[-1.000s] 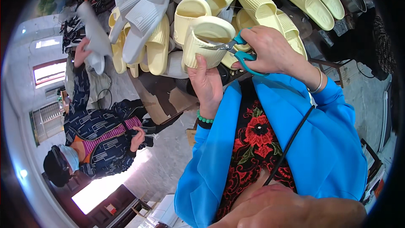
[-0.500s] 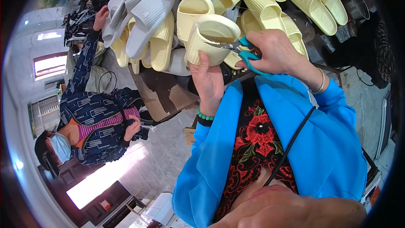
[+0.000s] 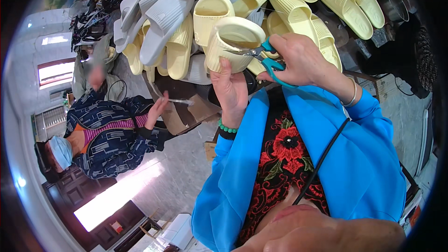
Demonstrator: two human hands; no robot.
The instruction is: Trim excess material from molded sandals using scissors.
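The left hand (image 3: 232,92) is closed on a pale yellow slipper (image 3: 226,57). Its thumb presses on the outside of the wide strap. The slipper is held up above the near side of the table (image 3: 173,87), in front of a big pile, with its round opening facing up. The right hand (image 3: 302,58) is closed around the blue-green handles of a pair of scissors (image 3: 255,52). The blades are a little way apart and point left, at the strap by the opening. The tips are small here, so I cannot tell if they touch it.

Just behind is another yellow slipper (image 3: 209,15). Grey slippers (image 3: 168,11) lie on the left of the pile, and more yellow slippers (image 3: 346,7) lie on the right. The left wrist has a green bead bracelet (image 3: 227,127), and the right wrist has a shiny bangle (image 3: 354,92). The sleeves belong to a bright blue jacket (image 3: 364,158).

Over on the left is a co-worker (image 3: 116,135) in a dark patterned jacket and a light blue mask (image 3: 61,153).
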